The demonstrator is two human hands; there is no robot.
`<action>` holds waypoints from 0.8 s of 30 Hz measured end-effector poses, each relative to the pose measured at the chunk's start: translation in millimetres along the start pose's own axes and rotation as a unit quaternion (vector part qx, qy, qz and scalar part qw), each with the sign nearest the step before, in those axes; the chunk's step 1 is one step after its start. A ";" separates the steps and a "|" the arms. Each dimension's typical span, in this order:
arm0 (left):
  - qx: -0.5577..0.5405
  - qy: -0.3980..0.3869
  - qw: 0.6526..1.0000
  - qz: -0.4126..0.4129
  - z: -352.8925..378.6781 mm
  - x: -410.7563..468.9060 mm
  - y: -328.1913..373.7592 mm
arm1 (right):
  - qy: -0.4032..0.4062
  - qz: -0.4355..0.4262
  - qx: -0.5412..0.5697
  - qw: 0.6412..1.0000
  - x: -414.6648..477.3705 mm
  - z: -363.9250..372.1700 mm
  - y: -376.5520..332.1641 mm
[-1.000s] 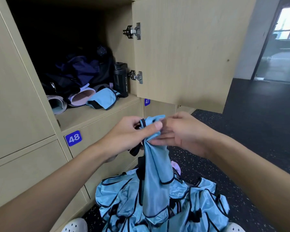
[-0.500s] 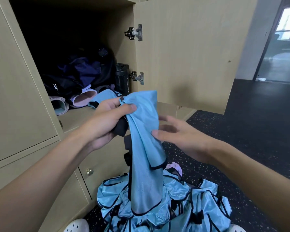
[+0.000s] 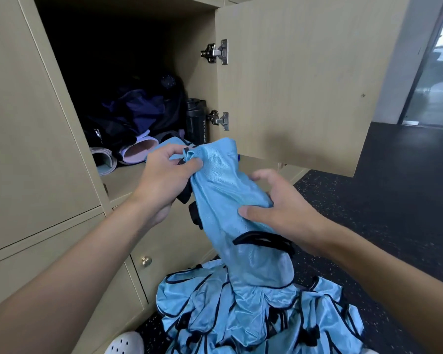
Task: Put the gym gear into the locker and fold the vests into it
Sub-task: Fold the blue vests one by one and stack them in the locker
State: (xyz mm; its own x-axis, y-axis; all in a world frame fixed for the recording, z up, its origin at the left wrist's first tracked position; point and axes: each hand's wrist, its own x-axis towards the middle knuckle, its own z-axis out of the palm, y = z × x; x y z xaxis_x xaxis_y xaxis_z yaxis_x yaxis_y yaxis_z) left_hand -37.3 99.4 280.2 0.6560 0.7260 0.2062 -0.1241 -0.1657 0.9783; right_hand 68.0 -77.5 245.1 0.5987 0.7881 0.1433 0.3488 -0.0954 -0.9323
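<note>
A light blue vest with black trim (image 3: 228, 200) hangs in front of the open locker (image 3: 128, 180). My left hand (image 3: 164, 180) grips its bunched top edge near the locker shelf. My right hand (image 3: 279, 208) holds the vest's right side lower down, thumb on the cloth and fingers behind it. A heap of several more blue vests (image 3: 253, 315) lies on the floor below. Inside the locker lie a folded blue vest (image 3: 174, 144), rolled mats (image 3: 136, 152), a dark bag (image 3: 138, 111) and a black sport bottle (image 3: 197, 121).
The locker door (image 3: 304, 80) stands open to the right. Shut lockers fill the left and lower wall, one with a brass knob (image 3: 146, 261). A white clog (image 3: 124, 343) shows at the bottom edge. Dark speckled floor (image 3: 394, 200) stretches to the right.
My left hand lifted the vest from waist height up to the locker shelf. My right hand let go of the top, then took hold of the vest's side lower down.
</note>
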 end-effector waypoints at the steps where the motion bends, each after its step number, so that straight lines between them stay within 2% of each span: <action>1: -0.007 0.017 1.000 -0.014 -0.5 2.3 -1.6 | -0.005 -0.007 0.023 1.000 -0.1 1.0 -0.7; 4: -0.015 0.055 0.997 -0.046 -1.7 6.7 -6.2 | -0.035 -0.045 0.054 0.997 -2.2 3.5 -5.0; 7: -0.012 0.074 0.995 -0.062 -2.5 8.5 -9.9 | -0.053 -0.066 0.006 0.996 -3.4 5.5 -6.2; 10: -0.016 0.078 0.994 -0.074 -2.6 6.9 -10.8 | -0.025 -0.072 0.011 0.997 -3.1 9.9 -6.5; 13: -0.034 0.030 0.993 -0.105 3.7 -5.0 -8.3 | 0.038 -0.081 0.085 0.992 -0.1 9.5 -9.6; 16: -0.063 -0.071 0.981 -0.172 13.6 -24.8 -4.2 | 0.077 -0.066 0.158 0.982 1.4 3.8 -13.0; 19: -0.074 -0.156 0.963 -0.207 18.4 -35.9 -4.2 | 0.099 -0.058 0.173 0.978 1.1 -1.0 -13.9; 24: -0.029 -0.176 0.975 -0.132 20.0 -38.7 -5.9 | 0.101 -0.041 0.182 0.977 1.7 -4.6 -11.5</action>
State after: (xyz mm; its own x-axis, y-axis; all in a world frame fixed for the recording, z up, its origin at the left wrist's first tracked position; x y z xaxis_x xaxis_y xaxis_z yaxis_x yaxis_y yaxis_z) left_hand -47.0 58.9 266.1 0.8845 0.4626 -0.0611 0.0472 0.0416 0.9980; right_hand 68.3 -78.0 257.6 0.7228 0.6438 0.2513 0.1441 0.2153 -0.9659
